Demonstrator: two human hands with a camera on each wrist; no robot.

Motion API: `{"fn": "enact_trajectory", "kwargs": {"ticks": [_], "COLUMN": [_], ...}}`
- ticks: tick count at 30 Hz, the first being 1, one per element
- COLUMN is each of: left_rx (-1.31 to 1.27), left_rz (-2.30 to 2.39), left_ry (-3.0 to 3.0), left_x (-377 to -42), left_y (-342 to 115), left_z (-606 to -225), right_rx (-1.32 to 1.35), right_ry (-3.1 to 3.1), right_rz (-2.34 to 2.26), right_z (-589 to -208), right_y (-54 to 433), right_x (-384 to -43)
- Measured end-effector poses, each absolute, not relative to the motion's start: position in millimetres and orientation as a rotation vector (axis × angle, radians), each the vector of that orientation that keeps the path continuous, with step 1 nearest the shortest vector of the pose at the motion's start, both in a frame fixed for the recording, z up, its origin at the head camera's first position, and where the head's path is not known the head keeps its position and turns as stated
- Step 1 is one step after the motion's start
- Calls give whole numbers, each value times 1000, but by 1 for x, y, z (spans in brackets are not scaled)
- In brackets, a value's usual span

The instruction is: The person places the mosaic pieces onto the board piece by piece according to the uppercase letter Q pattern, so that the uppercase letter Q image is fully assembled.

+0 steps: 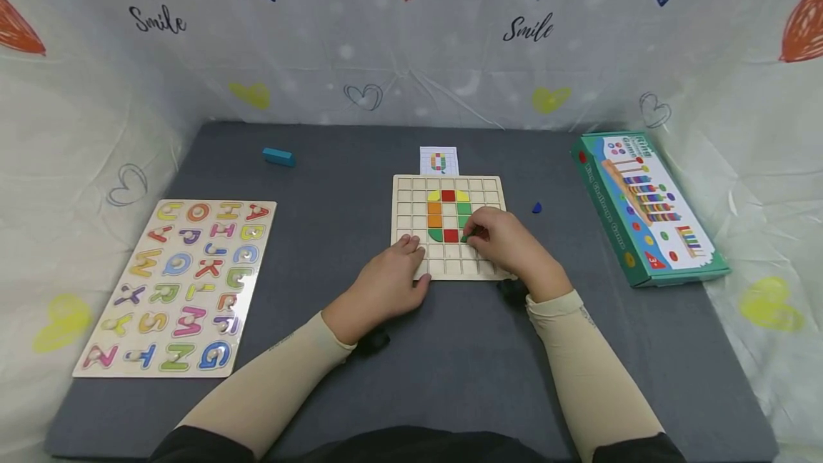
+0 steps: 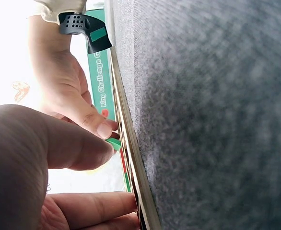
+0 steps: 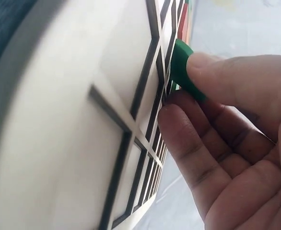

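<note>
A wooden grid board (image 1: 407,198) lies in the middle of the table, bearing a ring of coloured tiles: red squares (image 1: 448,196), orange squares (image 1: 434,215), green squares (image 1: 464,210), yellow corners and a green rounded corner (image 1: 436,235). My right hand (image 1: 514,247) pinches a green rounded tile (image 3: 182,64) between thumb and fingers, right at the ring's lower right corner beside a red square. My left hand (image 1: 386,281) rests on the board's lower left part, fingers extended over the grid and thumb near the front edge.
Behind the board lies a small pattern card (image 1: 439,151). A blue piece (image 1: 536,208) sits to its right, near a green game box (image 1: 662,206). On the left are an alphabet puzzle board (image 1: 215,306) and, farther back, a blue block (image 1: 278,156).
</note>
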State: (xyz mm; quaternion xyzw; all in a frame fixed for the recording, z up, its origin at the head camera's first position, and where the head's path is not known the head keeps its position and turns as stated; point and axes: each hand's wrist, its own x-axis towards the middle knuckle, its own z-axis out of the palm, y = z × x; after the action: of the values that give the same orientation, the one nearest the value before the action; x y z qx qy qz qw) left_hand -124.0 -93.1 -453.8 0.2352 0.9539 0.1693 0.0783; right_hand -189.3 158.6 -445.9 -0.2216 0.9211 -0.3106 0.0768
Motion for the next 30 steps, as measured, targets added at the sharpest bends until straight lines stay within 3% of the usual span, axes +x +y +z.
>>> {"fn": "enact_trajectory", "kwargs": {"ticks": [25,30], "left_rx": [687,687], "left_rz": [492,480], "left_ry": [2839,2838], "left_x": [-124,-125], "left_y": [-93,-93], "left_z": [-452,-452], "right_rx": [-635,-509], "right_ry": [2847,2849], "right_rz": [-893,-895], "right_z": [-448,-443], "right_y": [152,162], "right_x": [-190,-192]}}
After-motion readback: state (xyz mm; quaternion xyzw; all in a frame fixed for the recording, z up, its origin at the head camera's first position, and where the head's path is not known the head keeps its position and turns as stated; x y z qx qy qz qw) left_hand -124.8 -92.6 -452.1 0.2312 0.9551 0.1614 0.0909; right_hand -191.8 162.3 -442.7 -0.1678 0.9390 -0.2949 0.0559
